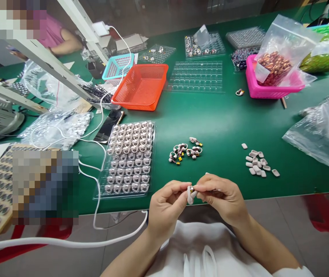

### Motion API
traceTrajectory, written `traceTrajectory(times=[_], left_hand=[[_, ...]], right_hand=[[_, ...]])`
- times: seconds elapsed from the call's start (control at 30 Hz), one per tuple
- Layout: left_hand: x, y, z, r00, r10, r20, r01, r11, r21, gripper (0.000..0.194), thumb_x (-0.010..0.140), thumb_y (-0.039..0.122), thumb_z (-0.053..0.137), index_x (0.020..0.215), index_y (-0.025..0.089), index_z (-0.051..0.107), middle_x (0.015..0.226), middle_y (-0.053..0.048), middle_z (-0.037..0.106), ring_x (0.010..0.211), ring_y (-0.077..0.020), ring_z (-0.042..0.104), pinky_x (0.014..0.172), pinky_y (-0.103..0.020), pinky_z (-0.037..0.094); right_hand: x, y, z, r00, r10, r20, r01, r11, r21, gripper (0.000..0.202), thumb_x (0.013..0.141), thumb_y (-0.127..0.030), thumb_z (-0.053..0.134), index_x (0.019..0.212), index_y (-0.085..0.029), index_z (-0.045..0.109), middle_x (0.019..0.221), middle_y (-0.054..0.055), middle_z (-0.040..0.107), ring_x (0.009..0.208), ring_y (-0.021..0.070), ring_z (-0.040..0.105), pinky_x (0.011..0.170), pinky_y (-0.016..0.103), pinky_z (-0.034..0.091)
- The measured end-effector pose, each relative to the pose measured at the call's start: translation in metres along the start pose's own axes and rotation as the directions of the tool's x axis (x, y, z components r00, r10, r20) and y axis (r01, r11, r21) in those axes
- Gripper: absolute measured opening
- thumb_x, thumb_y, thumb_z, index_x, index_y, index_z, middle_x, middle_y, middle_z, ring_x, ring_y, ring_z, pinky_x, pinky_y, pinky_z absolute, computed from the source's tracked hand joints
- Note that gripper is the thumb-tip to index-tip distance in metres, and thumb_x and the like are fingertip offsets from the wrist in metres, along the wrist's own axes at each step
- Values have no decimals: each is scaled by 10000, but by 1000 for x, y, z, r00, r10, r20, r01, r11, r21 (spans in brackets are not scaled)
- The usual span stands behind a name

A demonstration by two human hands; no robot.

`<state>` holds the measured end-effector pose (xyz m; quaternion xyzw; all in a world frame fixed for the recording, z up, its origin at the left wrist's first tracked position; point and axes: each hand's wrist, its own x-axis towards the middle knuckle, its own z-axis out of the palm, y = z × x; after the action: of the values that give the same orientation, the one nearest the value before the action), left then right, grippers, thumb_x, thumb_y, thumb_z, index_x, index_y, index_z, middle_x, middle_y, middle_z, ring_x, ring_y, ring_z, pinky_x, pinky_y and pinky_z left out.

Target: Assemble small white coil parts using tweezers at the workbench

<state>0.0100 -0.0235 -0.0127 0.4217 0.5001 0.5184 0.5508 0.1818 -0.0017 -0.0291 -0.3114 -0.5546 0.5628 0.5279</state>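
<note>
Near the table's front edge, both hands meet at a small off-white clip-style earphone part (190,195). My left hand (168,206) pinches it between thumb and fingertips. From the other side my right hand (223,196) is closed, its fingertips on the same part; a dark and yellow bit shows between them. My right fingers partly hide what else they hold. Ahead lie several similar earphone parts (193,152) with yellow tabs, in a loose group. To the right are several small pale oblong caps (255,169). A clear tray (127,159) of pale earphone shells stands to the left.
An orange basket (161,90), a turquoise basket (106,72) and a transparent tray (196,77) stand farther back. A pink basket (271,92) holds bagged copper-coloured parts. White cables (97,207) run along the left, beside a phone (109,127). A person (66,42) sits across the table.
</note>
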Motion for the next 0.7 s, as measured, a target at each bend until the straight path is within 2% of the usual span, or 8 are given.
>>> traceTrajectory(times=[0.27, 0.7], left_hand=[[-1, 1, -3, 991, 131, 15, -132, 982, 136, 198, 813, 112, 739, 949, 230, 821, 776, -47, 721, 700, -139, 658, 616, -210, 521], [-3, -3, -7, 976, 215, 38, -218, 949, 226, 221, 833, 114, 722, 1009, 216, 808, 807, -64, 736, 716, -158, 686, 622, -231, 554]], right_hand=[[3, 0, 1, 1000, 4, -9, -4, 1000, 17, 253, 868, -113, 710, 1039, -282, 789, 811, 36, 718, 715, 142, 648, 560, 235, 492], [7, -2, 3, 991, 130, -26, -130, 991, 29, 82, 848, -232, 760, 910, -242, 812, 707, 31, 706, 647, 143, 615, 519, 248, 471]])
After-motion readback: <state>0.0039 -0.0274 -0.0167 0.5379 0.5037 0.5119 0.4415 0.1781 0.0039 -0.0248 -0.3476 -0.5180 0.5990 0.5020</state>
